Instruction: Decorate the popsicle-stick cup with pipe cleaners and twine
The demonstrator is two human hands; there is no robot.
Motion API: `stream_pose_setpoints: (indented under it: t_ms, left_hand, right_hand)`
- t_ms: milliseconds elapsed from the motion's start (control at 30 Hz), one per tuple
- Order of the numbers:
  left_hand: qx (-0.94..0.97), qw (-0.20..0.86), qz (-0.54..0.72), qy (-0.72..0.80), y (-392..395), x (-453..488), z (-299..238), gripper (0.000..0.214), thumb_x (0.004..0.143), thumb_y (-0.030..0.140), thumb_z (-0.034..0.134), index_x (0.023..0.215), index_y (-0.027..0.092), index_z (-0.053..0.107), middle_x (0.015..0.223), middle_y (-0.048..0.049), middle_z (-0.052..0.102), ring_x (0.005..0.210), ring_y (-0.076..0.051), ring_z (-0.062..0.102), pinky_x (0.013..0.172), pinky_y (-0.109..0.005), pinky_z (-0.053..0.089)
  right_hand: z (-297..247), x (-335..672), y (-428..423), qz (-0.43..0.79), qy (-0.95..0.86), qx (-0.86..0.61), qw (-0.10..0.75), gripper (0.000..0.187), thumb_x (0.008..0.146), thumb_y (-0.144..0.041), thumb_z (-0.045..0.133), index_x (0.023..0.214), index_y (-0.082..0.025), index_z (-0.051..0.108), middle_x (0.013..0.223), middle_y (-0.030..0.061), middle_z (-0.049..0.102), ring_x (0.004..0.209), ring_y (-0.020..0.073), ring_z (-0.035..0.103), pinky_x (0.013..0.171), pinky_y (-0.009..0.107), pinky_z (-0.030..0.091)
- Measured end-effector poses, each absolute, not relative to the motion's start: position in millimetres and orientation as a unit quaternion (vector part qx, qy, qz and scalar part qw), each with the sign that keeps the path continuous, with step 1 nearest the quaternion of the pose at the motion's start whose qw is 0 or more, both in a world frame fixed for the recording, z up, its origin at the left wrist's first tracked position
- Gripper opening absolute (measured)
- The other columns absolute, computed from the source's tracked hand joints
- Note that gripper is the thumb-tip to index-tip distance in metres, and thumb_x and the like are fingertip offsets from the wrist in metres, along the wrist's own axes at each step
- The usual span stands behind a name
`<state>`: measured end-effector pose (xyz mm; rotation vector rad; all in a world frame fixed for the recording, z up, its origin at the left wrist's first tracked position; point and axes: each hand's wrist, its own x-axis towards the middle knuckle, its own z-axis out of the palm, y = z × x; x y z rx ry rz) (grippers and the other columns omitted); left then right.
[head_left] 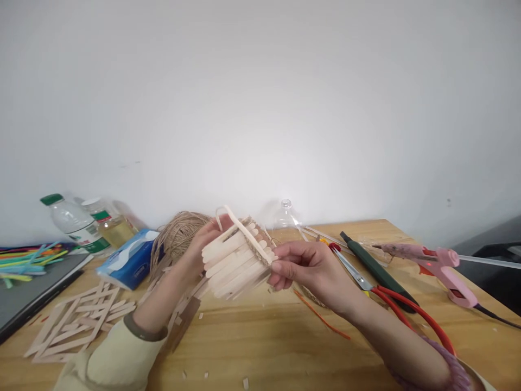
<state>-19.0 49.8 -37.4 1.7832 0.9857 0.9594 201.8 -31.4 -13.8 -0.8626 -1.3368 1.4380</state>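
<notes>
I hold a small basket made of pale wooden craft sticks (234, 264) above a wooden table (260, 336). My left hand (203, 241) grips its far left side, fingers curled behind it. My right hand (309, 266) pinches its right edge near a strip of twine along the rim. A thin arched stick handle rises over the top of the basket.
A ball of jute twine (177, 233) lies behind it. A tissue pack (130, 259), two bottles (77, 222), coloured sticks (28, 258) and stick frames (77, 320) lie left. Red-handled scissors (378, 293), a dark tool (374, 269) and a pink glue gun (439, 266) lie right.
</notes>
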Motion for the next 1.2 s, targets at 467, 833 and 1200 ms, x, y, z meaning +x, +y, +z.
stream_pose_setpoints:
  t_ms: [467,833,1200]
  left_hand:
    - [0.779,0.176,0.457,0.391,52.9,-34.7,-2.2,0.067,0.072,0.012,0.059,0.133,0.031,0.038,0.147,-0.0007,0.032,0.137,-0.024,0.024,0.114,-0.042,0.015]
    - [0.934,0.204,0.100,0.276,33.8,-2.5,-15.2,0.016,0.085,0.025,0.050,0.084,0.024,0.066,0.087,0.0016,0.071,0.084,-0.017,0.062,0.113,-0.047,0.001]
    - [0.871,0.285,0.181,0.356,48.0,-8.7,-14.0,0.022,0.085,0.032,0.045,0.083,0.017,0.061,0.082,-0.0010,0.060,0.077,-0.017,0.054,0.072,-0.027,0.041]
  right_hand:
    - [-29.6,201.0,-23.7,0.210,-0.830,-0.428,0.290,0.017,0.086,-0.014,0.050,0.078,-0.017,0.064,0.067,-0.0009,0.061,0.062,0.0103,0.050,0.061,0.021,0.036]
    - [-33.7,207.4,-25.3,0.167,-0.831,-0.460,0.264,0.028,0.086,-0.015,0.048,0.112,-0.019,0.057,0.085,0.0041,0.070,0.073,0.0159,0.060,0.068,0.026,0.042]
    - [-49.5,240.8,-75.1,-0.034,-0.819,-0.566,0.085,0.025,0.092,-0.023,0.038,0.086,-0.021,0.062,0.084,0.0054,0.067,0.077,0.0198,0.064,0.060,0.028,0.044]
